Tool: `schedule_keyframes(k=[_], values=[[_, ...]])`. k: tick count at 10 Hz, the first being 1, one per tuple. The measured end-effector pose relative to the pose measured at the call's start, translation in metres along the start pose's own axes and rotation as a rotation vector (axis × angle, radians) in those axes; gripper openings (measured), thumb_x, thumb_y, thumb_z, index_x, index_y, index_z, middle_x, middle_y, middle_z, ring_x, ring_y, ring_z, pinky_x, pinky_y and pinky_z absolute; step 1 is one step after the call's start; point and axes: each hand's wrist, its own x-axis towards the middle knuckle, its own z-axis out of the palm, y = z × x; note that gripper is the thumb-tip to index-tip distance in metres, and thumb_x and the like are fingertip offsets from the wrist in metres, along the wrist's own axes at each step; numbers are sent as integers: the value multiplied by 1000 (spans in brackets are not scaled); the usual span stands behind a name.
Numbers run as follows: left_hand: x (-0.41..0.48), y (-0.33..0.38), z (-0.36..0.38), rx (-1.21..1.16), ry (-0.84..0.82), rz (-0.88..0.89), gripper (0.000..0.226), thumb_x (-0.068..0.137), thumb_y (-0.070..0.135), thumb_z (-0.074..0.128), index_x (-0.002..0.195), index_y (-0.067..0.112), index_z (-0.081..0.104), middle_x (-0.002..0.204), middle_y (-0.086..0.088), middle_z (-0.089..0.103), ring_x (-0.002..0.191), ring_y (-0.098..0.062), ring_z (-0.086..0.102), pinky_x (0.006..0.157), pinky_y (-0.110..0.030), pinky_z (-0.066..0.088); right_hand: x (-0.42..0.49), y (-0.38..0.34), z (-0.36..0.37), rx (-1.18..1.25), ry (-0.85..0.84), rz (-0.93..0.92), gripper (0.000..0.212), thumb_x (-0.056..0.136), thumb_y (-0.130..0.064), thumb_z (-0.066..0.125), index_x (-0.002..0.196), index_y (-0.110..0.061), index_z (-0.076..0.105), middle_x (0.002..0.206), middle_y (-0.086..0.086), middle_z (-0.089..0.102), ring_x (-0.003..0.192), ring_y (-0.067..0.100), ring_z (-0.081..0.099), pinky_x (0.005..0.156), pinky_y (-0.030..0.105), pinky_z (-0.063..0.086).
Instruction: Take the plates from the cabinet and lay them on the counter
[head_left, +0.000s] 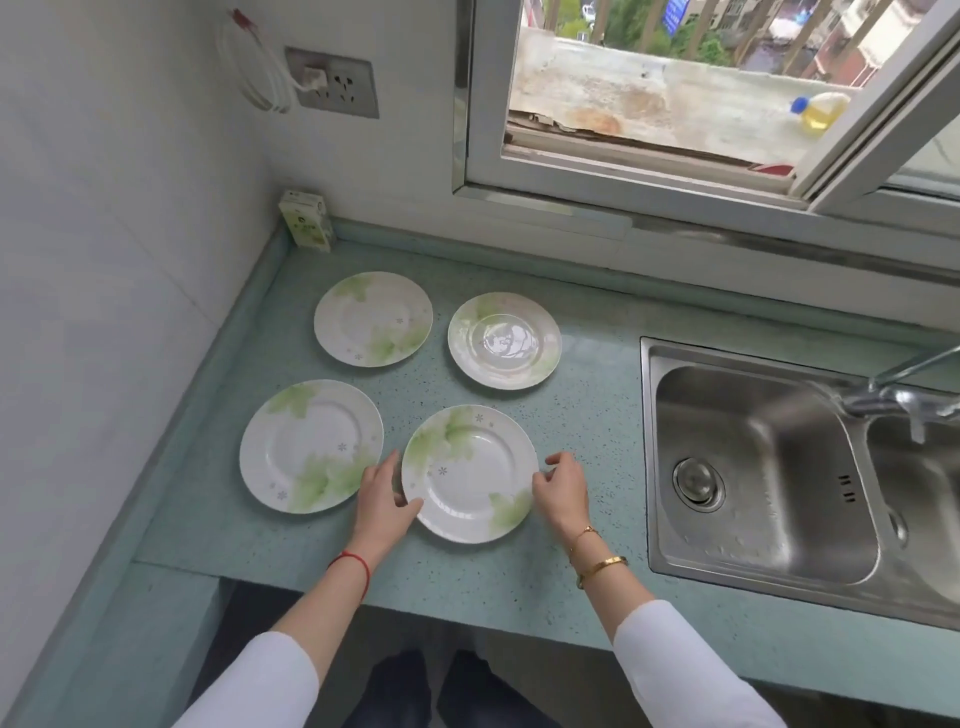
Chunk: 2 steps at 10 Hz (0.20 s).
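White sleeves (270, 675) cover both forearms, which reach in over the front edge of the counter (582, 415). The left hand (384, 499), with a red string (354, 564) at its wrist, curls its fingers against the left rim of the near right plate (470, 475), thumb raised in the narrow gap beside the near left plate (311, 447). The right hand (563, 491), wearing gold bracelets (597, 564), pinches the same plate's right rim with thumb and bent fingers. That plate lies flat on the counter, close to the front edge.

Four plates in all lie on the counter, each white with green leaf prints, set in a loose square and apart from one another. The near left plate sits close to the counter's left edge. The far left plate (373, 318) and far right plate (504, 340) lie behind them, toward the back edge.

A small carton (306, 221) stands upright in the counter's far left corner, against the wall. A steel sink (753, 467) is set into the counter's right part, with a tap (893, 400) over it. Above the back edge is an open window (649, 171), and a bottle (821, 111) of yellow liquid lies on the ledge outside. A wall socket (332, 83) with a white plug and looped cable is on the wall above the carton.
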Motion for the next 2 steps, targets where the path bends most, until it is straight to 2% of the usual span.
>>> schedule_keyframes(k=[1,2], values=[[-21,-2,-12,-97,84,-19,71,87,15,74,150,15,41,140,-9,47,98,-18,63,93,-30,51,-10,-4,-15,118,32,-22,29,90,-14,55,118,-7,55,106,12,61,98,26,59,82,35,48],[-43,-4,-23,-200,212,16,58,87,16,74,141,17,50,135,-2,54,102,-15,62,79,-13,47,-21,-10,-28,250,63,-80,24,92,-17,58,114,-10,58,99,7,61,92,23,59,78,33,48]])
